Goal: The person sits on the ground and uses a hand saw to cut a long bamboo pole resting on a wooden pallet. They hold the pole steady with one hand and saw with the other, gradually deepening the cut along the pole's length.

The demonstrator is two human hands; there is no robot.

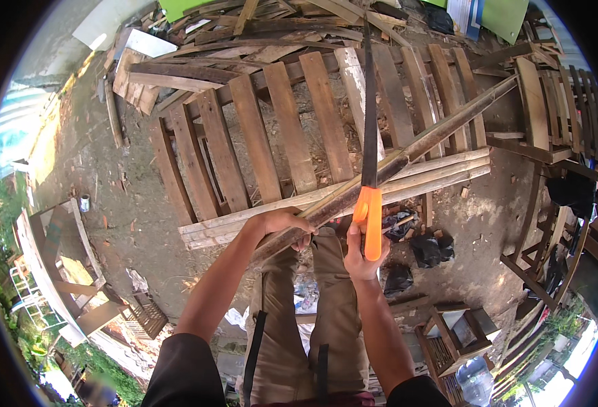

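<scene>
My right hand [361,260] is closed round the orange handle of a handsaw [369,129]. Its long dark blade points away from me and crosses a long wooden beam [441,127]. I cannot tell whether the teeth touch the wood. My left hand [283,222] grips this beam near its close end, fingers wrapped over and under. The beam slants from there up to the far right, lying over the pale front rails [245,220] of a slatted wooden frame [290,136].
Scrap planks [245,54] are heaped behind the frame. Black plastic bags [431,249] lie on the dirt floor to my right, near a small wooden stool-like piece [452,336]. More slatted wood [550,102] stands at the far right. A wooden box-like structure [61,264] is at left.
</scene>
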